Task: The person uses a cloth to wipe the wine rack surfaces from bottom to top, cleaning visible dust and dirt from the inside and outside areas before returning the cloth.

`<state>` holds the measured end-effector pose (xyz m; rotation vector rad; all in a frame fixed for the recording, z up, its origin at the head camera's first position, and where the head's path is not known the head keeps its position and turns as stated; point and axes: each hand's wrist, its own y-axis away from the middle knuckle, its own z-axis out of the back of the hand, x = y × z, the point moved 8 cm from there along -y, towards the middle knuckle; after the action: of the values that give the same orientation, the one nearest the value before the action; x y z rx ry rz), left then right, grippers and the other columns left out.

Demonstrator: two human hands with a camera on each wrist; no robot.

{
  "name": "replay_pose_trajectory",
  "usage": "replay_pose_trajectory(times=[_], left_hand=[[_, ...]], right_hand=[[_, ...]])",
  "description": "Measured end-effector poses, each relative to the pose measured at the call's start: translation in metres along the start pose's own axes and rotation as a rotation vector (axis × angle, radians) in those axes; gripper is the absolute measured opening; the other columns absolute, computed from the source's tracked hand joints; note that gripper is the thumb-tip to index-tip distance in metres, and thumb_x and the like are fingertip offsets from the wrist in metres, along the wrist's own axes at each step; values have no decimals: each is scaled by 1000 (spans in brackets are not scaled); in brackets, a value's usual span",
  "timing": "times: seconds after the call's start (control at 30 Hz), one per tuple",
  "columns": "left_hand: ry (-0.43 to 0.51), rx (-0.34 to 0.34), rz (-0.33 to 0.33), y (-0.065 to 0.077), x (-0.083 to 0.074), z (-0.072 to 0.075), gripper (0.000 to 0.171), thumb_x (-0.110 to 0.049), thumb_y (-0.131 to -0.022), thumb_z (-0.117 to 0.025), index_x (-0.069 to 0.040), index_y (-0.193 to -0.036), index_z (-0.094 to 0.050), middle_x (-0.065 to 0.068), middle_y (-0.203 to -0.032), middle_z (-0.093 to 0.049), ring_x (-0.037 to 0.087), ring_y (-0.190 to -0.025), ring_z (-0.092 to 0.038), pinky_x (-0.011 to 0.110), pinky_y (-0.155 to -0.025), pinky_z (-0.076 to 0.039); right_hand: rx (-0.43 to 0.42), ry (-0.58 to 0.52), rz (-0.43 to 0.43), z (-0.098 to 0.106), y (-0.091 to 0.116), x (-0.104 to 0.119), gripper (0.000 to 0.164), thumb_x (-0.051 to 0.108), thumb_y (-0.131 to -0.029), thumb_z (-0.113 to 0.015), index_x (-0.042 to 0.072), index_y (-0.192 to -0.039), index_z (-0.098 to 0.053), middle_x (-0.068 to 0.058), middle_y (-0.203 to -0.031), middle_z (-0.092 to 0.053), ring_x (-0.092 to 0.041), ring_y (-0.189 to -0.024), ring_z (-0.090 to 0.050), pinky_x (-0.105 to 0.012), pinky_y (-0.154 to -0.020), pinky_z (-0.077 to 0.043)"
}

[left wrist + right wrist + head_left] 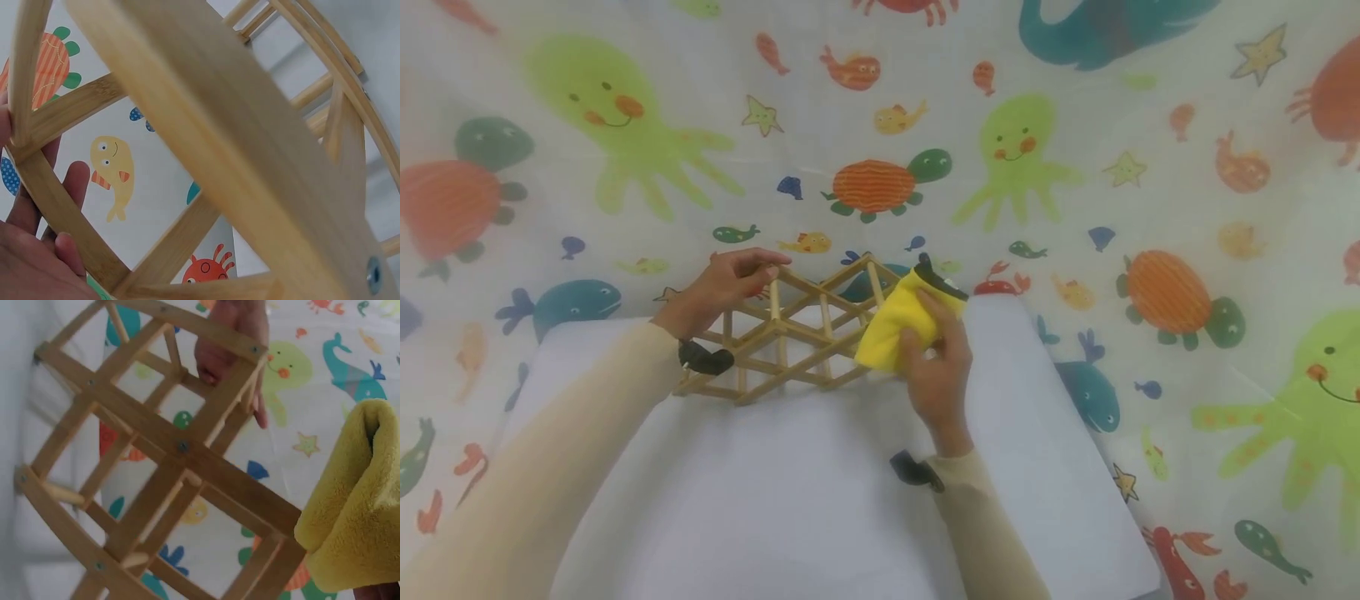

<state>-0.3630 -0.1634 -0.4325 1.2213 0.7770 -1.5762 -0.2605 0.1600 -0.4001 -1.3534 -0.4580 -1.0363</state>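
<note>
To the left of the wooden lattice rack [777, 329], a cream left sleeve [610, 425] is seen, with a black wristband [703, 357] worn at its cuff. The rack's upper left corner is held by the left hand [726, 283], its fingers bent about the wood; in the left wrist view, slats are crossed by fingers on both sides.

The rack itself is stood on a white tabletop [760, 500], the larger bare part of which is spread before it. It is built of crossed flat slats joined by round dowels, and metal fasteners are shown at the crossings. Behind it, a white curtain [940, 125] is printed with octopuses, turtles, fish and crabs.

At the rack's right end, a folded yellow cloth [887, 333] is pinched between thumb and fingers by the right hand [943, 387]. Whether the slats are touched by the cloth cannot be told. At the cloth's top edge, a dark patch [938, 277] is seen, not clearly identified. Nearer than the rack, the right wrist is also banded in black.
</note>
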Motion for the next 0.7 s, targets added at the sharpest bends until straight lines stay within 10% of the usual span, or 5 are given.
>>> replay_pose_trajectory(times=[0.23, 0.4, 0.7], left_hand=[[-12, -4, -1, -1, 1, 0, 44, -37, -111, -57, -20, -151, -56, 5, -162, -52, 22, -147, -46, 53, -118, -39], [-12, -17, -2, 0, -1, -1, 42, -38, -111, -58, -21, -149, -59, 3, -159, -54, 21, -144, -48, 54, -119, -39], [-41, -30, -17, 3, -5, -1, 42, -38, -111, -56, -19, -149, -59, 3, -159, -55, 20, -143, -51, 35, -106, -48]], right_hand=[[48, -63, -93, 8, -29, -3, 55, -2, -101, -63, 22, -150, -59, 0, -156, -53, -25, -126, -57, -47, -103, -57], [17, -6, -26, 19, -50, 15, 52, -7, -99, -62, 11, -147, -60, -9, -153, -56, -30, -122, -59, -47, -99, -56], [41, 67, 95, 9, -83, -22, 55, -11, -93, -67, 19, -140, -68, -14, -138, -63, -30, -113, -57, -40, -89, -49]])
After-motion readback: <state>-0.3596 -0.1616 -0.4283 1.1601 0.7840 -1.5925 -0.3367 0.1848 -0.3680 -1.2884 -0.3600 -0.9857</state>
